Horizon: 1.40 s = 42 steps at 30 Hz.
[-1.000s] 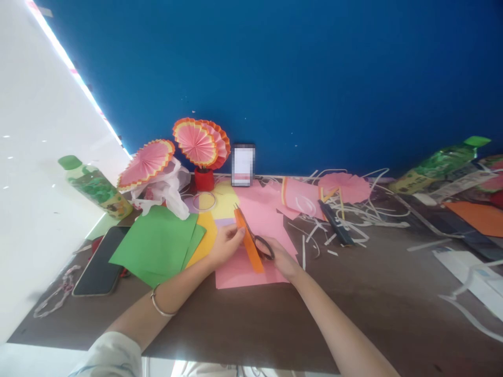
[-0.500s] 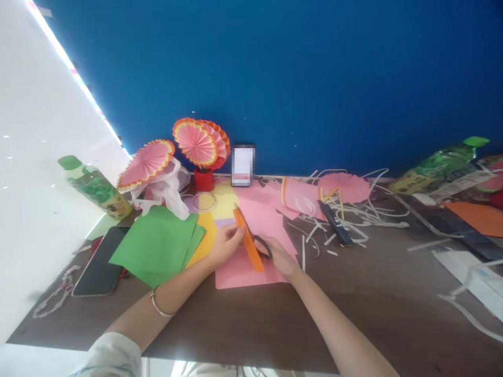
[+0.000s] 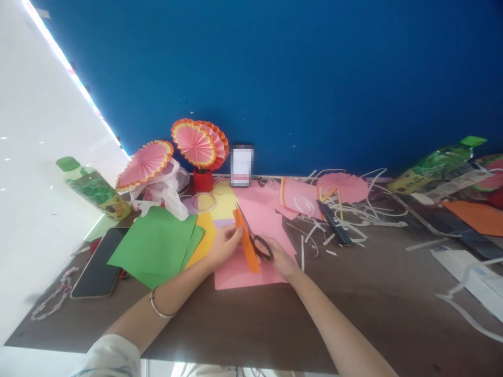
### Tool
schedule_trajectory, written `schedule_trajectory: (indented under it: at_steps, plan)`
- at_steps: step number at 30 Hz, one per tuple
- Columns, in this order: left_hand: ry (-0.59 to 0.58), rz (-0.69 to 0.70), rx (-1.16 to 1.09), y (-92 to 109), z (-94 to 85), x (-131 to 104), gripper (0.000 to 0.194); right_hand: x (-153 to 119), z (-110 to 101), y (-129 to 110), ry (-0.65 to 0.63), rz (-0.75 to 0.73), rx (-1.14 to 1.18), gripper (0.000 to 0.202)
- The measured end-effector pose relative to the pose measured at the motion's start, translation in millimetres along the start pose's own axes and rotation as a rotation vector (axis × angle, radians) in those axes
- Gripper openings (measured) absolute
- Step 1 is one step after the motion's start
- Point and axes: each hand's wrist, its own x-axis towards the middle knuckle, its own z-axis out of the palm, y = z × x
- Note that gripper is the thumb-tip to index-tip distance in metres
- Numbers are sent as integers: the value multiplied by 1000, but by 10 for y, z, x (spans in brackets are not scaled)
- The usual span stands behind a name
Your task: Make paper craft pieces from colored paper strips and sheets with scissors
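Note:
My left hand (image 3: pixel 227 244) pinches a narrow strip of orange paper (image 3: pixel 249 250) by its left edge, over the middle of the table. In my right hand (image 3: pixel 280 257) is a pair of scissors with black handles (image 3: pixel 262 247). The blades point away from me and lie along the right side of the orange strip; whether they are parted I cannot tell. Beneath both hands are sheets of pink paper (image 3: pixel 239 280). Green paper (image 3: pixel 157 241) and yellow-orange paper (image 3: pixel 202 238) lie left of my left hand.
Folded paper fans (image 3: pixel 194 144) rise from a red pot (image 3: pixel 203 180), beside a white plastic bag (image 3: pixel 173 191). A phone (image 3: pixel 241 166) leans on the blue wall. Another phone (image 3: pixel 100 264) lies left. White paper strips and a black cutter (image 3: pixel 334 224) lie right; bottles (image 3: pixel 94 188) stand on both sides.
The lower end of the orange strip has shifted slightly left, and the scissors sit a little apart from it. Both hands keep nearly the same place and hold the same things.

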Motion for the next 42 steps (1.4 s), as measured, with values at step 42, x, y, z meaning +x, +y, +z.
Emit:
schedule_trajectory:
  at_steps: [42]
  plan:
    - [-148, -79, -120, -31, 38, -39, 44, -13, -7, 109, 78, -40, 72, 35]
